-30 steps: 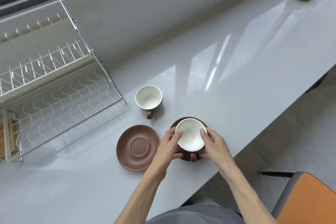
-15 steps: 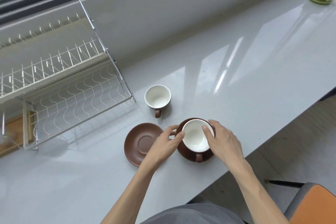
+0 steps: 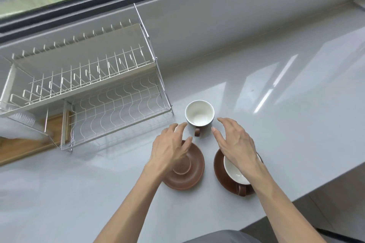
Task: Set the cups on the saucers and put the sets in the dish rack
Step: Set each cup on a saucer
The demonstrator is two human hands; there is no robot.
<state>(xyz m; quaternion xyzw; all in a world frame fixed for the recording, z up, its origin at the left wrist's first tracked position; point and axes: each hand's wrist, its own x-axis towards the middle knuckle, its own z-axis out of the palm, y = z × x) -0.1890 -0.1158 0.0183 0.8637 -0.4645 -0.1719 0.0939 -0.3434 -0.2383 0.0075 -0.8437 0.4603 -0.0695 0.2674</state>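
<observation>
A brown cup with a white inside (image 3: 199, 113) stands alone on the counter, handle toward me. My left hand (image 3: 171, 145) and my right hand (image 3: 235, 143) hover on either side of it, fingers spread, touching nothing. Under my left hand lies a bare brown saucer (image 3: 192, 173). A second cup (image 3: 236, 172) sits on its brown saucer (image 3: 222, 173) below my right wrist, partly hidden by it. The white wire dish rack (image 3: 110, 102) stands to the left.
The grey counter (image 3: 276, 116) ends at its front edge on the right, with floor beyond. A window runs along the back wall. A wooden board (image 3: 29, 145) lies under the rack's left end, beside something white and blurred.
Both hands let go of the cup on the right saucer and moved forward to flank the lone cup. The view swung left, bringing the rack toward the middle.
</observation>
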